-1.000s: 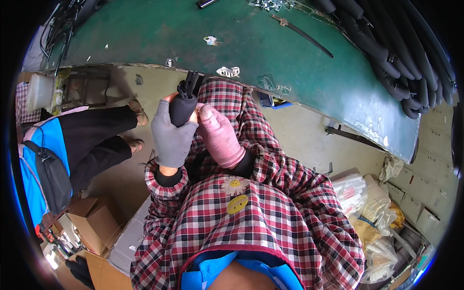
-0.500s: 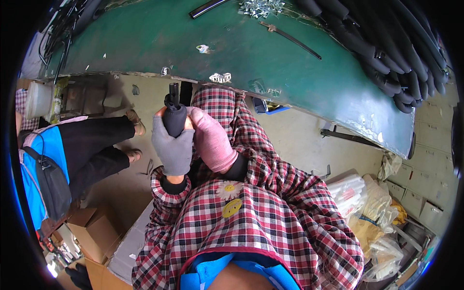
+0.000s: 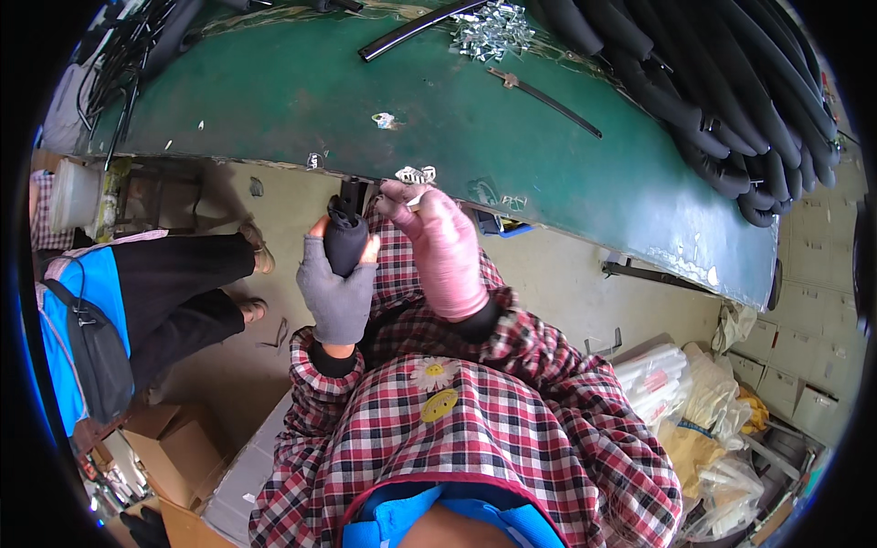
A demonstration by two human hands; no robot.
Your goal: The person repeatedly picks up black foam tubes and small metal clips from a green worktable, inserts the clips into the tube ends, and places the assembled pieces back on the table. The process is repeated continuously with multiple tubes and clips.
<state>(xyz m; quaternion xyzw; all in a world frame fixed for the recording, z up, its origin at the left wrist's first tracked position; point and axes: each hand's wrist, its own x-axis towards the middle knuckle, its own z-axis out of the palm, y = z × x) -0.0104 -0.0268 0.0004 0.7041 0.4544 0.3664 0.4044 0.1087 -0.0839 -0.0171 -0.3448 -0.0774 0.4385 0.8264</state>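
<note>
At 11 o'clock from my chest, my left hand (image 3: 336,297) grips the black tube (image 3: 345,245), bunched end toward 12, probably keeping that end uncovered. My right hand (image 3: 445,260) sits apart at its 3 o'clock; whether it pinches anything, I can't tell.

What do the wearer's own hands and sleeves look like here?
The left hand wears a grey glove with open finger ends; the right hand wears a pink glove. The checked sleeves are red, black and white, with black inner cuffs at the wrists.
</note>
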